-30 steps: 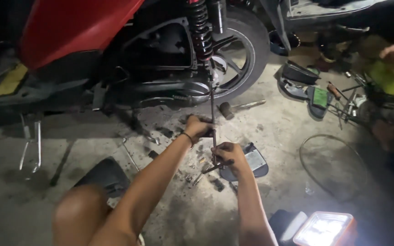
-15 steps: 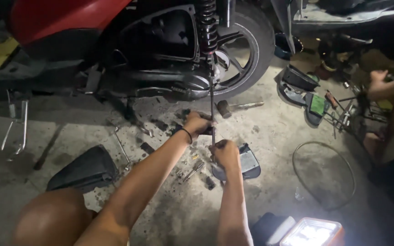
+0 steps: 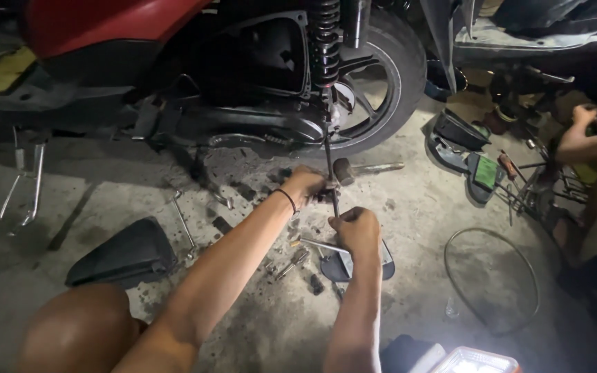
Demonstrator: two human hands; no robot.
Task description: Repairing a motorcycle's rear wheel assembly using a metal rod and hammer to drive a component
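A long thin metal rod runs from the rear wheel of a red scooter down to the concrete floor. My left hand, with a dark band on the wrist, is closed around the rod's upper part. My right hand grips the rod lower down, where a short crossbar sticks out to the left. A hammer lies on the floor just beyond my hands. The rod's lower tip is hidden by my right hand.
A black body panel lies at left by my bare knee. Small bolts and sockets litter the floor. A wire loop, tools and panels lie at right, where another person's hand works. A bright lamp glows at the bottom.
The view has swung slightly left and down, so the scooter sits a little further right. Both hands keep their grip on the rod. The other person's hand at right has shifted.
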